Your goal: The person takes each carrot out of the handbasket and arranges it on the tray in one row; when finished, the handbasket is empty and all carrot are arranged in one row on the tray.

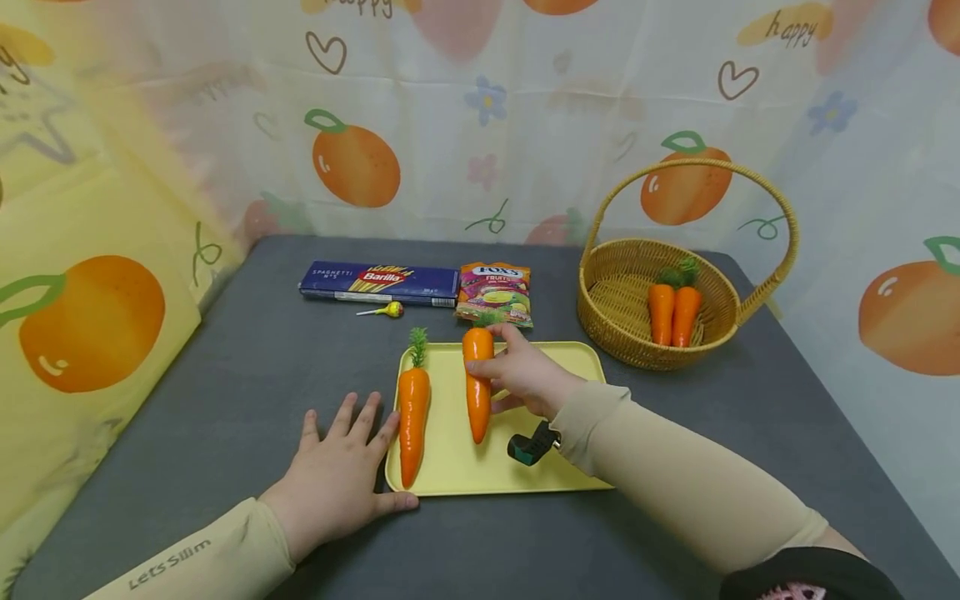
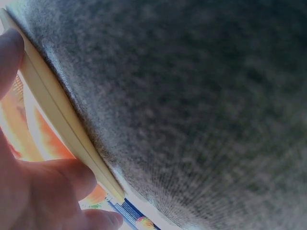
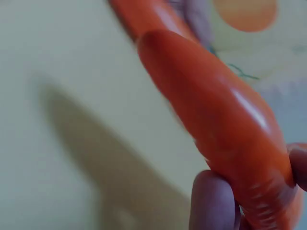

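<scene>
Between the thumb and fingers of my right hand (image 1: 528, 375) is a carrot (image 1: 478, 387), its tip pointing toward me over the yellow tray (image 1: 540, 477). The right wrist view shows this carrot (image 3: 216, 110) close up, with its shadow on the tray. A second carrot (image 1: 413, 425) lies along the tray's left side, green top away from me. My left hand (image 1: 337, 475) rests with fingers spread at the tray's left edge, the thumb by its near corner. In the left wrist view, fingers (image 2: 72, 177) touch the tray's rim (image 2: 67, 124).
At the back right stands a wicker basket (image 1: 600, 321) with a tall handle, holding two carrots (image 1: 672, 315). Behind the tray are a blue spaghetti box (image 1: 382, 283), a lollipop (image 1: 392, 309) and a candy bag (image 1: 495, 292). A printed curtain (image 1: 480, 150) hangs behind the grey table (image 1: 225, 375).
</scene>
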`<state>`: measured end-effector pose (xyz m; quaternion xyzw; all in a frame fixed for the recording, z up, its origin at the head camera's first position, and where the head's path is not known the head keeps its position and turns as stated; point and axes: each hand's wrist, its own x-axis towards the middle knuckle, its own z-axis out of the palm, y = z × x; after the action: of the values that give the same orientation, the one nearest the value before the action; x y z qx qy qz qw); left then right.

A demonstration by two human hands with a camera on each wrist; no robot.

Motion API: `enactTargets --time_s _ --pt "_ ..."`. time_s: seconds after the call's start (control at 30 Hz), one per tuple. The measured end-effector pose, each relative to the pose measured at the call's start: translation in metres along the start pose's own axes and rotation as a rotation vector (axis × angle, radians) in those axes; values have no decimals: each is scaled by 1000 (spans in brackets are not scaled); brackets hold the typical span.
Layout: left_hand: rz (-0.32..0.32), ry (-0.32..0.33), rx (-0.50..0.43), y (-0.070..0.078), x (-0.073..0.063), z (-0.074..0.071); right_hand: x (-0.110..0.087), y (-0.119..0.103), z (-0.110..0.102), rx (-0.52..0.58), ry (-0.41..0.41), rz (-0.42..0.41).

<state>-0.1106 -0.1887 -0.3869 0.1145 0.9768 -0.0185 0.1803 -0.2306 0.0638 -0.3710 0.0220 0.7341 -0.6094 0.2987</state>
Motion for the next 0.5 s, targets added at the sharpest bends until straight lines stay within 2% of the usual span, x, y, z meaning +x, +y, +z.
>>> enactTargets --time_s 0.2,0.5 --pt "1 -2 -2 0 1 0 8 13 18 -78 28 18" --pt "9 11 17 0 1 0 3 19 32 -210 67 50"
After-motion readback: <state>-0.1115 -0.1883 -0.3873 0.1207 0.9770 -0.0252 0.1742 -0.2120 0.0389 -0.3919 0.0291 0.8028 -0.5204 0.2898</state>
